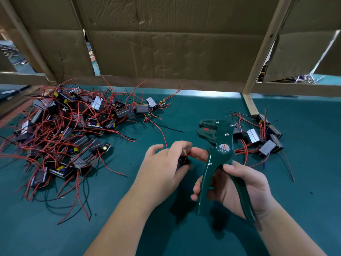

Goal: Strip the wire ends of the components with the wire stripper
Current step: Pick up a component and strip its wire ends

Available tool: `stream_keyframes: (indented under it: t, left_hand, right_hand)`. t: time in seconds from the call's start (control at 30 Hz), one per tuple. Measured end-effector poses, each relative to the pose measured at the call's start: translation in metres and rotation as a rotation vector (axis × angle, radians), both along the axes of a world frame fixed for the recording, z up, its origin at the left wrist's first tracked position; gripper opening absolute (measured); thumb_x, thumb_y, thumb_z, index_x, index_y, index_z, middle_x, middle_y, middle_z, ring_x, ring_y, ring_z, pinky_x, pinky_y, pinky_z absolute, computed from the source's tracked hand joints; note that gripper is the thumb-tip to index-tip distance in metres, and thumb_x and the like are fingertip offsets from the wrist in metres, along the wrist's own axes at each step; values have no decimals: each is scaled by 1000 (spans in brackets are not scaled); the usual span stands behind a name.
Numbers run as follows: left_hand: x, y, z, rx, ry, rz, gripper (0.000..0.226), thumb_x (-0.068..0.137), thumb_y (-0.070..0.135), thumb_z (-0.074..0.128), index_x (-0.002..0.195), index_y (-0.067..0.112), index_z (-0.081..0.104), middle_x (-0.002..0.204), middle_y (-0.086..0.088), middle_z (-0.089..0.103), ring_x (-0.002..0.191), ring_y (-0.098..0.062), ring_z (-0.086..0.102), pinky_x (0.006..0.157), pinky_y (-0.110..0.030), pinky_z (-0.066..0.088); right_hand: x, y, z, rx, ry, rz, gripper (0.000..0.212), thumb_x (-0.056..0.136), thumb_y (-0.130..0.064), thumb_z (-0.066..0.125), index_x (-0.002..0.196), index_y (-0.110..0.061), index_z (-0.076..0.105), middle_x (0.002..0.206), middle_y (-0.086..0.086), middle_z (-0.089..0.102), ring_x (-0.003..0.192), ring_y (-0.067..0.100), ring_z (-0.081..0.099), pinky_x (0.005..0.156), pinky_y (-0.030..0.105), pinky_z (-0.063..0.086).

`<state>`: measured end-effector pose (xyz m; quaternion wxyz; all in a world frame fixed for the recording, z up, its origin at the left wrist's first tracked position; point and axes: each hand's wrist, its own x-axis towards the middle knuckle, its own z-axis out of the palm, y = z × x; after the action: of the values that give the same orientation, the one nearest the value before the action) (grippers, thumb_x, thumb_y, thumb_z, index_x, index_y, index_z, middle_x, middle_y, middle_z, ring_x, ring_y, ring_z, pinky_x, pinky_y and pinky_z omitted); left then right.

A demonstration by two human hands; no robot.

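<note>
Your right hand (239, 185) curled round wire stripper (215, 145) handles (label W01A); your left hand (164, 165) pinches dark component (183, 161) with red wire (187, 155) just left of stripper, above green mat (166, 228)

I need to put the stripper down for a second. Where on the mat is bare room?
Bare green mat lies right of the right hand, below the small group of components. More lies at the front left corner. The big pile and its wires crowd the left side.

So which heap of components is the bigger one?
The left heap, a sprawling tangle of many units; the right group beside the wire stripper holds only a handful.
</note>
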<state>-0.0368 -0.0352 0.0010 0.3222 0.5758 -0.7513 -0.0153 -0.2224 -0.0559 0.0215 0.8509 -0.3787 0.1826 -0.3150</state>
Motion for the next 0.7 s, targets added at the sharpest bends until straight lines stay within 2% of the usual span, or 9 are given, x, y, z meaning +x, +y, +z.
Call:
stream_keyframes:
  t: [0.1,0.23,0.27,0.33,0.4,0.5,0.63,0.7]
  left_hand:
    - [2,-2,3,-93,-112,85,51,78,24,76,119,24,46,93,15,71,85,-10,69,101,-31,23]
    - [5,-4,6,-105,-95,120,38,74,37,76,106,24,59,90,12,63,86,-11,63,102,-33,27]
    - [6,-5,6,-69,-36,102,34,73,41,76,100,25,62,89,13,59,86,-10,59,97,-31,31]
    - [7,-5,8,51,166,36,28,72,46,77,88,31,60,86,13,49,80,-6,50,79,-24,39]
    - [7,-4,8,155,343,-32,26,73,47,76,82,37,53,85,13,45,77,-3,51,68,-18,39]
    - [3,0,7,203,445,-109,19,81,43,66,83,34,50,81,13,45,70,0,46,64,-9,34]
    - [-1,4,9,315,649,-175,18,86,50,53,84,32,53,73,18,46,65,-2,41,63,-14,33]
    - [-1,4,10,359,718,-200,14,91,42,51,82,31,54,69,17,46,64,-4,40,62,-18,34]
  right_hand:
    - [2,2,1,-8,10,-22,81,55,-26,85,128,-2,58,80,30,60,74,41,63,73,56,52]
    - [2,4,2,-23,6,-65,84,53,-23,87,127,1,58,78,31,58,73,42,63,71,57,53]
    - [2,4,3,-33,8,-74,84,53,-24,87,128,1,57,79,31,58,73,43,62,71,57,53]
    - [0,3,5,-47,8,-93,83,55,-24,86,128,3,56,83,31,57,73,43,62,71,57,52]
    - [-1,3,4,-58,4,-100,82,57,-25,85,128,4,55,87,30,59,74,43,62,72,58,52]
    - [-4,2,3,-68,-5,-87,80,61,-26,83,130,3,54,89,30,60,76,42,63,75,58,52]
    - [-7,2,5,-70,-30,-55,75,65,-27,80,128,3,56,112,34,48,78,40,64,77,59,50]
    - [-8,2,7,-60,-87,-30,72,69,-28,78,129,4,54,124,34,47,80,38,64,78,58,50]
